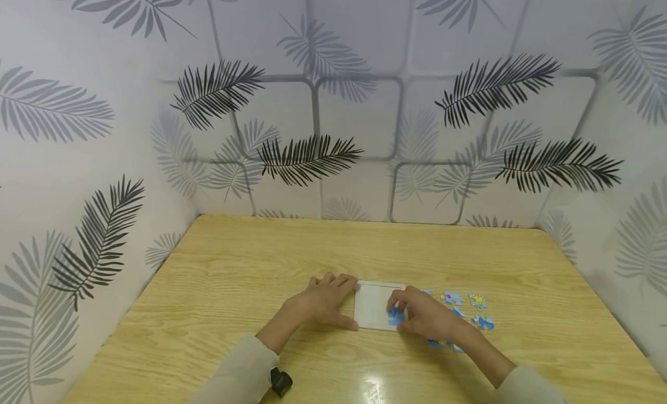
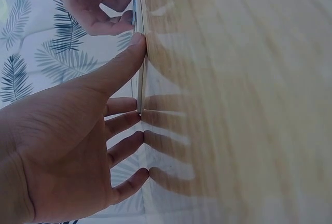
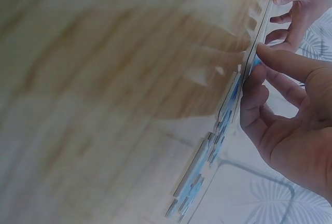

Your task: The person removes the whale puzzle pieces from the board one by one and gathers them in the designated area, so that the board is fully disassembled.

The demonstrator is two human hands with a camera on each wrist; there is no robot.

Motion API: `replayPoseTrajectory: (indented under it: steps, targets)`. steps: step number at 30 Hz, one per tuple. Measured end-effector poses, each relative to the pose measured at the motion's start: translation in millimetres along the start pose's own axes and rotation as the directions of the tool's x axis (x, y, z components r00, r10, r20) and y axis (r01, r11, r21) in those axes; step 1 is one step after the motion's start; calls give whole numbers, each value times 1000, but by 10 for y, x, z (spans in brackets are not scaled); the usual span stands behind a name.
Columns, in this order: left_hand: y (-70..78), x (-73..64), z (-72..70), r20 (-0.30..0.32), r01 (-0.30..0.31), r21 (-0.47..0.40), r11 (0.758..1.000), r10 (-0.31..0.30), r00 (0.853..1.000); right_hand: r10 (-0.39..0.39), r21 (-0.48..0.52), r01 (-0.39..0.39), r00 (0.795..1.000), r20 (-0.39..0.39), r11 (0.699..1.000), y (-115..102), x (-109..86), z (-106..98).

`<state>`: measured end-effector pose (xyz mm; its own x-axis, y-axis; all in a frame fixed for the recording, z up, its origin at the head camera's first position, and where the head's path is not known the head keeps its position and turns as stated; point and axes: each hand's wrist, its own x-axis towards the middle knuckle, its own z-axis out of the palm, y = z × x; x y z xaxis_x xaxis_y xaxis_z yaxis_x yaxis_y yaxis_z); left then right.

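A white square puzzle tray (image 1: 372, 300) lies flat on the wooden table in the head view. At its left edge rests my left hand (image 1: 325, 301), fingers spread, the thumb by the near left corner. The left wrist view shows that thumb (image 2: 127, 60) against the tray's thin edge. My right hand (image 1: 429, 315) bends over the near right corner and pinches a blue puzzle piece (image 1: 395, 317) against the tray. In the right wrist view, the right thumb (image 3: 285, 62) meets the tray edge, and the fingers partly hide the piece.
Right of the tray lie several loose puzzle pieces, among them one with a yellow sun (image 1: 477, 300) and a blue one (image 1: 483, 322). The right hand hides some. A leaf-patterned wall (image 1: 354, 120) stands behind the wooden table (image 1: 250, 253).
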<state>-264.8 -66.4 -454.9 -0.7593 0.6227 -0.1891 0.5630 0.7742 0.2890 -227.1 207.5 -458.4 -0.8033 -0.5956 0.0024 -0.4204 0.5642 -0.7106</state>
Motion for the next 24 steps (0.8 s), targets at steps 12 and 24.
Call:
replayPoseTrajectory:
  steps: [12,24]
  targets:
    - [8,15,10,3,16,15,1000,-16,1000,-13,0,13,1000,-26,1000,-15,-34,-8]
    - [-4,19,13,6,2,18,1000,-3,1000,4,46,1,995,-101,999,89,-147,-160]
